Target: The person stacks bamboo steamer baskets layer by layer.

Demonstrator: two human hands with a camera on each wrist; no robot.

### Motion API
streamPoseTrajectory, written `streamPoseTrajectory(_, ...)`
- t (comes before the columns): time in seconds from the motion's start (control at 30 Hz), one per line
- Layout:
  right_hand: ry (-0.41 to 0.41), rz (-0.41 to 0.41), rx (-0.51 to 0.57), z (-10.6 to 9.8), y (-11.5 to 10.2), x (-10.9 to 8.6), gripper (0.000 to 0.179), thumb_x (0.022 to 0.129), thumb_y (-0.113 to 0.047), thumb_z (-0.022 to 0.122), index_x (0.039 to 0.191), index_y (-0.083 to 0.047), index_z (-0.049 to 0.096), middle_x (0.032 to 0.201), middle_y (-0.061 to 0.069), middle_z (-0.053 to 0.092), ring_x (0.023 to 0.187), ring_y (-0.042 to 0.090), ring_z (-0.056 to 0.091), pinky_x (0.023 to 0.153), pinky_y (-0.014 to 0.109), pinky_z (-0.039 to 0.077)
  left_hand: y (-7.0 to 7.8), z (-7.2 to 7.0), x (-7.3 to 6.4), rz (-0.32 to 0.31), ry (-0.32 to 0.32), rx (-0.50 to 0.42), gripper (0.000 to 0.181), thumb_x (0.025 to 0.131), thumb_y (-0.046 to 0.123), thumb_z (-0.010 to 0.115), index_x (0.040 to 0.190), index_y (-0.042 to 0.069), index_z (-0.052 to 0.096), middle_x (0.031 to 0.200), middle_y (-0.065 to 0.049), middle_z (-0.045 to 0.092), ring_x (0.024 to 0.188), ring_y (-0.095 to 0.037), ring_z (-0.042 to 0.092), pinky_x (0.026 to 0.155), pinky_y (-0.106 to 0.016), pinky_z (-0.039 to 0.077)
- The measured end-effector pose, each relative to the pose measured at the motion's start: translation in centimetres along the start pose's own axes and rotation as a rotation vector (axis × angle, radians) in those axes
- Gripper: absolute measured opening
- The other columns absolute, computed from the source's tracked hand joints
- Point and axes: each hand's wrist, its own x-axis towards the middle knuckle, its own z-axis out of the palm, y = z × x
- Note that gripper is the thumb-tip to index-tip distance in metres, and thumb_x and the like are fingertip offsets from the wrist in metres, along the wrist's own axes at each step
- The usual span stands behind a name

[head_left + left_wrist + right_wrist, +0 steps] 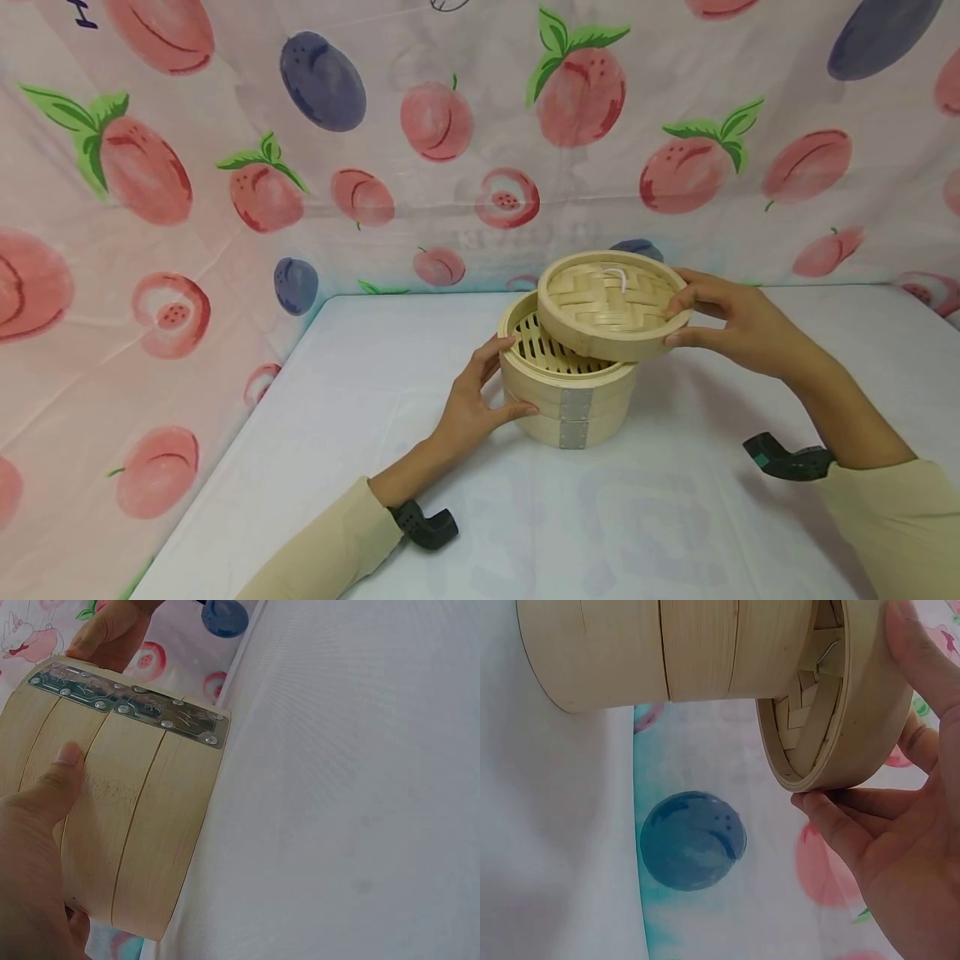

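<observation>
A round bamboo steamer [534,385] stands on the white-covered table, with metal plates down its front and a slatted layer showing inside its open left part. My left hand [472,402] grips its left side, thumb on the outer wall and fingers at the rim. In my right hand [742,323] is the woven bamboo lid [577,292], held by its right edge between thumb and fingers. The lid is tilted and overlaps the steamer's right rear. From the right wrist view, the lid's inner weave [810,720] shows past the steamer wall [697,652].
White cloth [300,467] covers the table. Behind and to the left hangs a pink curtain [465,208] printed with fruit. Each wrist wears a black camera mount, one on the left [426,525] and one on the right [787,458].
</observation>
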Motion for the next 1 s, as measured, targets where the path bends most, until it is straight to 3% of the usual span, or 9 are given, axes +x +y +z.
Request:
streamPoseTrajectory(0.23,0.004,-0.030,0.014,0.4,-0.5,0.1,0.032,0.072,-0.007,0.083,0.098,-0.011,0.063,0.143,0.018,0.042,0.128,0.040,0.040,0.092,0.002,0.033,0.3,0.0,0.1,0.007,0.007,0.000,0.092,0.065,-0.003,0.085,0.141,0.010,0.036,0.144,-0.012,0.040,0.137,-0.025,0.033,0.111,-0.040,0.033)
streamPoseTrajectory(0.37,-0.003,-0.008,0.003,0.6,-0.9,0.2,0.032,0.073,-0.010,0.083,0.098,-0.010,0.063,0.144,0.019,0.041,0.129,0.041,0.040,0.101,0.027,0.040,2.1,-0.3,0.3,0.016,0.005,0.001,0.088,0.066,-0.007,0.084,0.138,0.001,0.036,0.142,-0.021,0.040,0.136,-0.028,0.033,0.110,-0.042,0.033)
streamPoseTrajectory(0.5,-0.011,0.011,-0.004,0.9,-1.3,0.2,0.031,0.074,-0.014,0.083,0.098,-0.010,0.063,0.144,0.018,0.041,0.129,0.041,0.040,0.097,0.051,0.038,3.4,-0.4,0.6,0.002,0.001,0.007,0.085,0.066,-0.009,0.083,0.136,-0.003,0.035,0.140,-0.025,0.040,0.136,-0.029,0.034,0.110,-0.042,0.033)
streamPoseTrajectory(1.0,-0.030,0.006,0.016,1.7,-1.5,0.4,0.031,0.075,-0.015,0.082,0.098,-0.011,0.061,0.146,0.016,0.040,0.133,0.038,0.037,0.100,0.052,0.038,3.5,-0.4,0.5,-0.018,-0.002,0.018,0.086,0.067,-0.006,0.083,0.137,-0.001,0.035,0.143,-0.022,0.039,0.136,-0.029,0.033,0.111,-0.041,0.033)
